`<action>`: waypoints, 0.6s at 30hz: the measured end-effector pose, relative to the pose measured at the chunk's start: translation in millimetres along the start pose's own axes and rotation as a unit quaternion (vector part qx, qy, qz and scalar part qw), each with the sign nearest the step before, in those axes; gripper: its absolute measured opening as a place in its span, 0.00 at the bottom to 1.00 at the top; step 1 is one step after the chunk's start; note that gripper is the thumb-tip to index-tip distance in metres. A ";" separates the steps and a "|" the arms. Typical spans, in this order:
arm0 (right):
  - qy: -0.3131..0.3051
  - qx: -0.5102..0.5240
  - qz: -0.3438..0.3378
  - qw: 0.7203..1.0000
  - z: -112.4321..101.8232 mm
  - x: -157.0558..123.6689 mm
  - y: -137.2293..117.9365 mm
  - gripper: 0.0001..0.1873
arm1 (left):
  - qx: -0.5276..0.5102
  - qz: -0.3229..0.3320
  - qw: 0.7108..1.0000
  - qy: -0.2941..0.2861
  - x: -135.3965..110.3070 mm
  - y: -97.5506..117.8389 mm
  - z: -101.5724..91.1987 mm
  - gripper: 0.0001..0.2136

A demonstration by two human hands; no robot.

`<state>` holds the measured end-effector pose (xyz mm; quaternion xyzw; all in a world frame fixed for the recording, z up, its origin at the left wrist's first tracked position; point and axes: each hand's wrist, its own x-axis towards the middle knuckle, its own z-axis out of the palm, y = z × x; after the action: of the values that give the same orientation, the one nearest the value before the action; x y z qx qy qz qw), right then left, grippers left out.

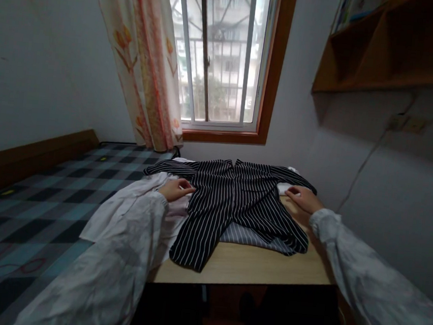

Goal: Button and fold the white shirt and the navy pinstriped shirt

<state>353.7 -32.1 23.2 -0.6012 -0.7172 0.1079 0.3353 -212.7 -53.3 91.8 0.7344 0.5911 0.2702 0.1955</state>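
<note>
A black shirt with white stripes [216, 198] lies spread on a light wooden table [260, 269], its sleeves stretched out to both sides. One front panel hangs toward me, and the other is folded over, showing its paler inner side. My left hand [176, 190] is at the shirt's left edge, just below the sleeve, with fingers drawn together. On the other side my right hand [305, 198] is below the right sleeve, thumb and fingers close together near a bit of white cloth [283, 188]. Whether anything is between the fingers of either hand is too small to tell.
White and pale pink clothing [120, 207] lies under and left of the shirt. A bed with a checked cover [65, 183] adjoins on the left. Behind stand a window [226, 56] and a flowered curtain [146, 58]. A wooden shelf [364, 64] hangs at upper right.
</note>
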 end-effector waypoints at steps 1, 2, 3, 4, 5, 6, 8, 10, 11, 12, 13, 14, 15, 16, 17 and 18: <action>0.018 0.003 0.015 1.000 4.9 11.6 6.2 0.13 | 0.014 -0.001 0.999 0.037 11.3 -2.1 0.1 0.25; 0.037 0.011 0.035 0.999 9.3 22.4 12.1 0.12 | 0.031 -0.003 0.997 0.072 21.9 -4.3 -0.9 0.24; 0.056 0.022 0.061 0.996 12.9 32.3 17.7 0.13 | 0.051 -0.005 0.993 0.103 31.5 -6.7 -3.0 0.23; 0.073 0.037 0.090 0.993 15.5 41.4 23.0 0.14 | 0.077 -0.009 0.988 0.133 40.2 -9.2 -6.2 0.22; 0.090 0.057 0.124 0.987 17.0 49.7 27.8 0.14 | 0.108 -0.018 0.981 0.163 47.8 -12.1 -10.2 0.22; 0.104 0.090 0.165 0.977 17.6 57.1 32.4 0.15 | 0.143 -0.034 0.971 0.191 54.6 -15.2 -14.9 0.23; 0.123 0.174 0.253 0.944 16.9 69.7 40.9 0.18 | 0.209 -0.080 0.946 0.235 65.4 -22.7 -25.4 0.26; 0.123 0.246 0.321 0.906 15.5 79.1 48.2 0.20 | 0.251 -0.129 0.924 0.258 73.5 -32.2 -36.2 0.29; 0.119 0.270 0.341 0.893 15.1 82.9 51.3 0.21 | 0.260 -0.151 0.918 0.260 76.8 -37.9 -41.4 0.31; 0.115 0.286 0.353 0.883 15.1 86.2 54.0 0.20 | 0.261 -0.175 0.914 0.257 79.6 -44.3 -46.4 0.34; 0.111 0.300 0.358 0.877 15.4 89.1 56.2 0.19 | 0.254 -0.203 0.912 0.249 82.2 -51.4 -51.2 0.37; 0.108 0.319 0.362 0.869 16.1 91.9 57.8 0.18 | 0.241 -0.233 0.912 0.236 84.6 -59.4 -55.6 0.39; 0.104 0.340 0.364 0.861 17.1 94.7 59.1 0.16 | 0.227 -0.263 0.911 0.221 86.8 -68.2 -59.9 0.41; 0.102 0.360 0.362 0.854 18.3 97.5 60.0 0.13 | 0.215 -0.289 0.910 0.205 89.0 -77.4 -63.9 0.42; 0.101 0.378 0.358 0.848 19.8 100.6 60.7 0.11 | 0.207 -0.304 0.910 0.194 91.3 -87.0 -67.7 0.40; 0.100 0.393 0.353 0.843 21.3 104.0 61.3 0.09 | 0.195 -0.300 0.914 0.189 93.6 -96.2 -71.4 0.37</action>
<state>383.7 86.0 9.5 -0.6395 -0.3161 0.4309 0.5527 -316.4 57.2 104.5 0.4811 0.8506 0.2119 0.0054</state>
